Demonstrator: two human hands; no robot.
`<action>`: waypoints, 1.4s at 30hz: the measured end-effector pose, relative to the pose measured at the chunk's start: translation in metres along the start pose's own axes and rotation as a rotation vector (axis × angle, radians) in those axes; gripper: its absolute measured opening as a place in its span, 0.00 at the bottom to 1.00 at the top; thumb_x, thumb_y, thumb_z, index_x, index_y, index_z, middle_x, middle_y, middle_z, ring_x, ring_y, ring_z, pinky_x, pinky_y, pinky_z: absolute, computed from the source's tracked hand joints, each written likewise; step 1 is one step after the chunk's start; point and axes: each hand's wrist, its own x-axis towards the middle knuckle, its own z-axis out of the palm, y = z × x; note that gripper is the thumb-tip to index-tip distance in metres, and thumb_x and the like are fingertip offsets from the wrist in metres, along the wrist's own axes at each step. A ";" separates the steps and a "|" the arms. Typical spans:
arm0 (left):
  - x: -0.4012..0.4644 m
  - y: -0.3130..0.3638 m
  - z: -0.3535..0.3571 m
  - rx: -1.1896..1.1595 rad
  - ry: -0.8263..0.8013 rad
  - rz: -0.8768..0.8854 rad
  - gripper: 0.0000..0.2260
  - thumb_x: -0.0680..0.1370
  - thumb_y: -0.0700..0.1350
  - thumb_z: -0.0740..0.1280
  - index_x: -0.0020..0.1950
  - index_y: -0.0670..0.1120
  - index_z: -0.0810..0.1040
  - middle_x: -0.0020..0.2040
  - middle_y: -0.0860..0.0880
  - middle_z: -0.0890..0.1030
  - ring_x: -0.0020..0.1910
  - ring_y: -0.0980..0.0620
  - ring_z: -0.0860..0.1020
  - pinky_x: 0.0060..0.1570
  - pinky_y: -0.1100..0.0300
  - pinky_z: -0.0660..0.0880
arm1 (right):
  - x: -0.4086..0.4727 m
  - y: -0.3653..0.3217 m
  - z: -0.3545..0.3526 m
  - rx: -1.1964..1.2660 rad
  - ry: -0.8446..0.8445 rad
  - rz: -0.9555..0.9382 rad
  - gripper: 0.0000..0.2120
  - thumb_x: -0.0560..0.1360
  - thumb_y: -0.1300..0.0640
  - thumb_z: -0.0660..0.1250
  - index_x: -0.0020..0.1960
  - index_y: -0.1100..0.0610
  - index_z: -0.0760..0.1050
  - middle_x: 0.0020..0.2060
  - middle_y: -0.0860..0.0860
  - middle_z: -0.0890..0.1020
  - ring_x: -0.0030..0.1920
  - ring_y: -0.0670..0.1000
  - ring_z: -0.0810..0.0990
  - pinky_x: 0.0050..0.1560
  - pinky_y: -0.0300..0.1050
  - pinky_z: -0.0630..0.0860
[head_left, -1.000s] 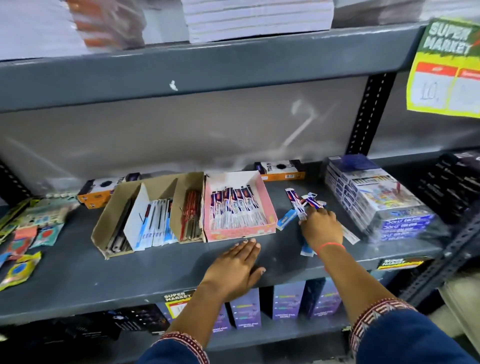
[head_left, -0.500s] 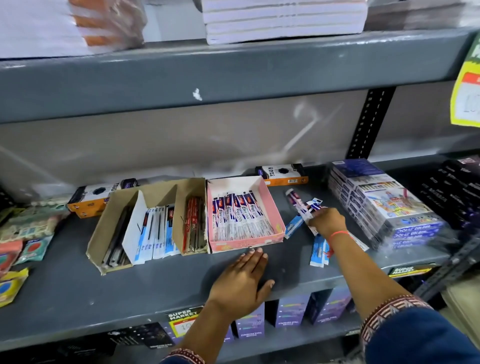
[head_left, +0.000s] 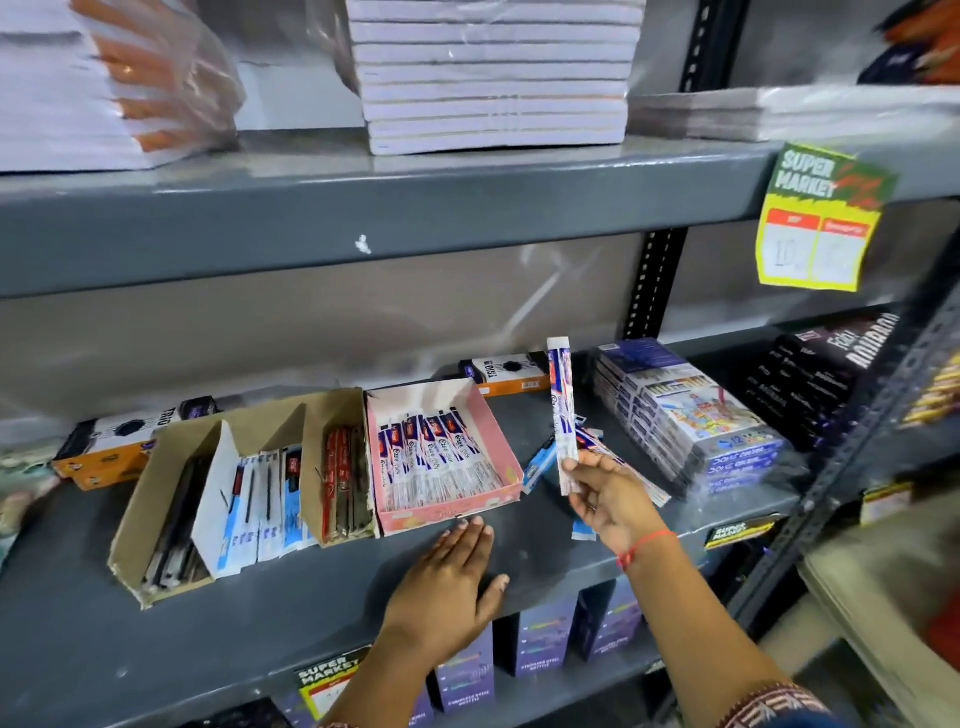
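Note:
My right hand (head_left: 608, 496) pinches a long white, blue and red pen packet (head_left: 562, 410) and holds it upright above the grey shelf (head_left: 208, 639). More loose packets (head_left: 602, 447) lie on the shelf under and behind that hand. Left of it stands a pink box (head_left: 501, 457) with a row of the same packets (head_left: 436, 462) inside. My left hand (head_left: 449, 582) rests flat on the shelf just in front of the pink box, fingers straight, holding nothing.
A brown cardboard box (head_left: 156, 499) with dividers holds pens left of the pink box. Wrapped colour sets (head_left: 691, 415) are stacked at the right, dark packs (head_left: 821, 364) beyond them. Orange boxes (head_left: 504, 374) sit at the back. Paper stacks (head_left: 493, 73) fill the upper shelf; a yellow price tag (head_left: 815, 223) hangs there.
My right hand has lifted one packet off the loose pile and turned it upright. The left hand stays flat on the shelf. The camera has tilted upward.

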 end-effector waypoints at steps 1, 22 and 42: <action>0.001 -0.001 0.002 -0.004 0.009 0.013 0.40 0.70 0.66 0.27 0.75 0.46 0.47 0.77 0.48 0.49 0.75 0.52 0.46 0.66 0.64 0.35 | -0.001 0.001 0.001 0.000 -0.004 -0.004 0.13 0.73 0.68 0.67 0.37 0.52 0.74 0.22 0.43 0.81 0.32 0.43 0.74 0.32 0.34 0.71; -0.004 -0.009 -0.007 -0.085 -0.020 0.019 0.36 0.78 0.60 0.33 0.66 0.44 0.72 0.66 0.47 0.74 0.64 0.52 0.73 0.63 0.65 0.65 | 0.020 -0.003 0.098 -0.763 0.065 -0.224 0.06 0.72 0.71 0.66 0.41 0.63 0.77 0.38 0.58 0.79 0.42 0.58 0.81 0.37 0.46 0.83; -0.004 -0.008 -0.004 -0.072 0.039 0.041 0.29 0.75 0.57 0.48 0.68 0.42 0.69 0.69 0.45 0.70 0.67 0.48 0.70 0.64 0.58 0.66 | 0.007 -0.007 0.104 -1.537 0.144 -0.436 0.14 0.74 0.69 0.57 0.56 0.67 0.76 0.54 0.64 0.81 0.55 0.64 0.81 0.50 0.50 0.77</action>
